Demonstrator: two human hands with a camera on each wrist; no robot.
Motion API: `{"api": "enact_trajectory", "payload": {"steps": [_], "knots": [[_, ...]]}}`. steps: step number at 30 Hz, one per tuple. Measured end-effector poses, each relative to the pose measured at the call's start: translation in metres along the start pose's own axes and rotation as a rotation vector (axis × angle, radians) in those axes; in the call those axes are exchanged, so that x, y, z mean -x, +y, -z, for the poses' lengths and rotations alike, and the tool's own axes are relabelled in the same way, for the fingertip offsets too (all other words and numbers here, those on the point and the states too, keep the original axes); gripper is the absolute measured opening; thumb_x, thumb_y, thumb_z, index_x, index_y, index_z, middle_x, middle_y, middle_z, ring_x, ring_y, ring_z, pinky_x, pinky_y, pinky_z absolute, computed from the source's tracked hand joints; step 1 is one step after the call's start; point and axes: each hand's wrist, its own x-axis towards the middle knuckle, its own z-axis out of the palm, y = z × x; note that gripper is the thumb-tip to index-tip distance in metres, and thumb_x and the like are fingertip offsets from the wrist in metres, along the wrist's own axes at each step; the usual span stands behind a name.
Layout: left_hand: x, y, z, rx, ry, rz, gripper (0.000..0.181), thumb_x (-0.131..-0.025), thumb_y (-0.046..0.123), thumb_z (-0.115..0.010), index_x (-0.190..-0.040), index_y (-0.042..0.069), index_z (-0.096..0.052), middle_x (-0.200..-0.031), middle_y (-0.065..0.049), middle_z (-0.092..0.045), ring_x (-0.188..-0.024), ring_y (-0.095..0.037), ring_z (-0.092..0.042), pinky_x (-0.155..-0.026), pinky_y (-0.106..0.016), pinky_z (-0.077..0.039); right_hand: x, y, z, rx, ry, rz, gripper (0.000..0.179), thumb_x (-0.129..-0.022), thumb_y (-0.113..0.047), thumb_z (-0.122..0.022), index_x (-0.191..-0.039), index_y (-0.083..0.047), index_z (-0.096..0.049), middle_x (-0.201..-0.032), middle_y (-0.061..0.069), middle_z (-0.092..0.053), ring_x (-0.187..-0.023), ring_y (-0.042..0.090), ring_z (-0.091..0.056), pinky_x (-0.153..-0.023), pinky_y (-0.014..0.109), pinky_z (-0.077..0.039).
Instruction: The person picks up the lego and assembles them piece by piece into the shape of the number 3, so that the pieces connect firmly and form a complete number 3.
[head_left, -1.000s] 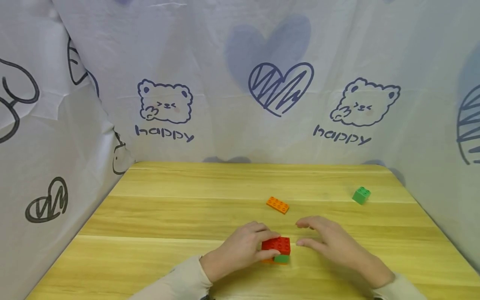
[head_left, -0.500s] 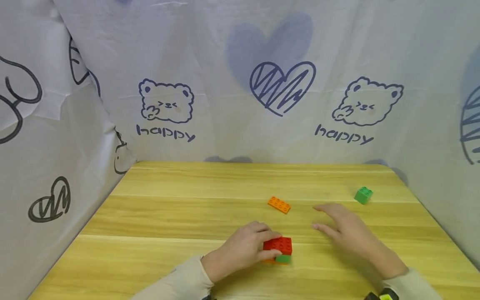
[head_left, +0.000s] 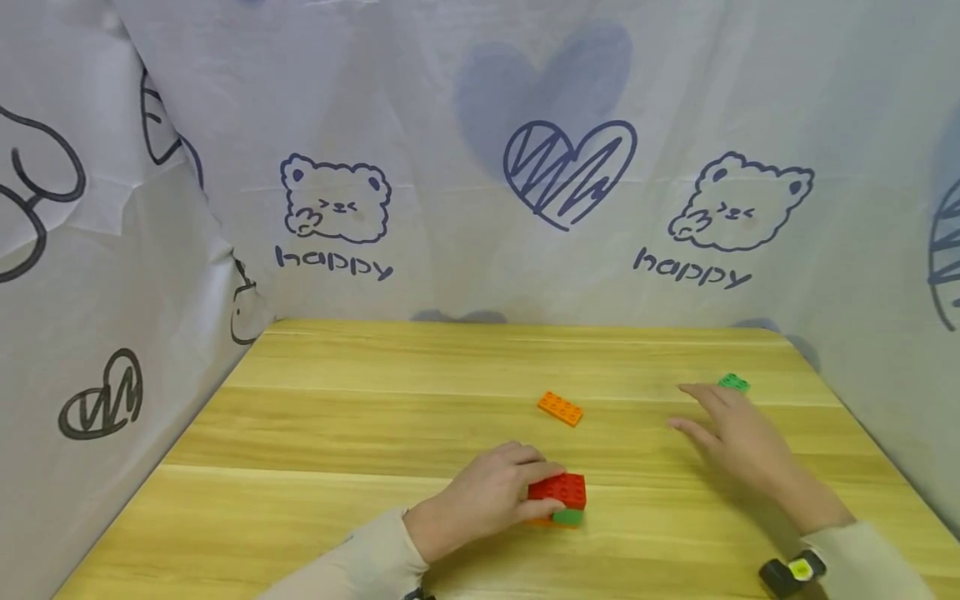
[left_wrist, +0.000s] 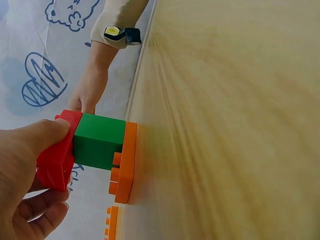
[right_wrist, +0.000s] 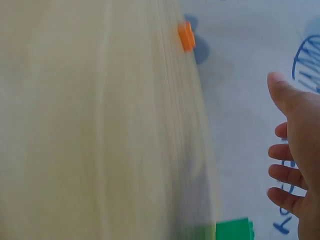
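Observation:
My left hand [head_left: 487,498] pinches a red toy building brick [head_left: 572,490] between thumb and fingers. In the left wrist view that red brick sits on a green brick [left_wrist: 100,140], which stands on part of an orange brick [left_wrist: 129,165] lying flat on the table; some orange studs show bare. My right hand [head_left: 742,437] holds nothing and hovers over the right side of the table, thumb and fingers apart. Just beyond it is a loose green brick [head_left: 735,382], partly hidden by the hand in the head view; the right wrist view catches the same green brick [right_wrist: 234,229] at the bottom.
A loose flat orange brick [head_left: 560,408] lies on the wooden table [head_left: 360,417], beyond the stack. White cloth [head_left: 450,183] printed with bears and hearts hangs behind the table and along both sides. A dark strap with a yellow-faced device [head_left: 793,572] is at the right wrist.
My right hand has moved away from the stack, rightward and farther back, to the loose green brick, now partly covering it. My left hand keeps its grip on the red brick in place.

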Motion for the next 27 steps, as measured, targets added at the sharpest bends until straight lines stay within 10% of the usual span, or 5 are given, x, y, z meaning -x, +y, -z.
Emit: {"api": "enact_trajectory", "payload": {"steps": [27], "knots": [[-0.001, 0.002, 0.001, -0.065, 0.033, -0.023, 0.042, -0.087, 0.046, -0.072, -0.114, 0.015, -0.074, -0.096, 0.004, -0.063, -0.084, -0.009, -0.055, -0.077, -0.017, -0.045, -0.007, 0.069, 0.009, 0.074, 0.008, -0.174, 0.052, -0.093, -0.027, -0.069, -0.127, 0.009, -0.054, -0.119, 0.037, -0.053, -0.104, 0.056, -0.049, -0.088, 0.068, -0.038]]}}
